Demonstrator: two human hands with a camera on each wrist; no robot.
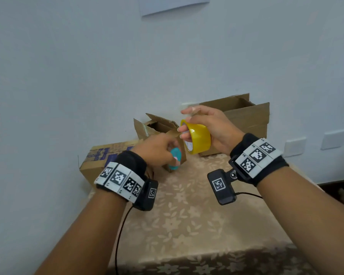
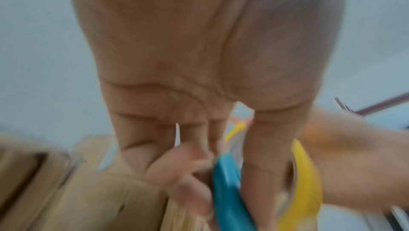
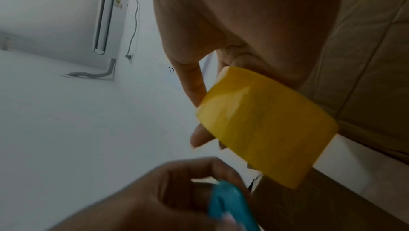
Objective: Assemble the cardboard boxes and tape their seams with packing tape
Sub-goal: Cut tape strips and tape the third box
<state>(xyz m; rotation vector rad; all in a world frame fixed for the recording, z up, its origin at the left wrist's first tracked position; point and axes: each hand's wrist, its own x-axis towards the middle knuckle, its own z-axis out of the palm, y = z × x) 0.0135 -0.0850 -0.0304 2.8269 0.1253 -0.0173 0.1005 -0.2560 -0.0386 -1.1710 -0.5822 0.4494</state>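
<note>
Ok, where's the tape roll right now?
In the head view the yellow tape roll is held up in the right hand, above the table, just right of the left hand and its teal scissors.

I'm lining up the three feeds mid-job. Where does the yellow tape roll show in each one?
Head: tape roll right of centre, gripped by the right hand, above the table.
Left wrist: a yellow arc at lower right, behind the left hand.
Right wrist: right of centre, its broad band facing the camera.
Shared landmark: the teal tool held by the left hand, beside the roll in all three views.
</note>
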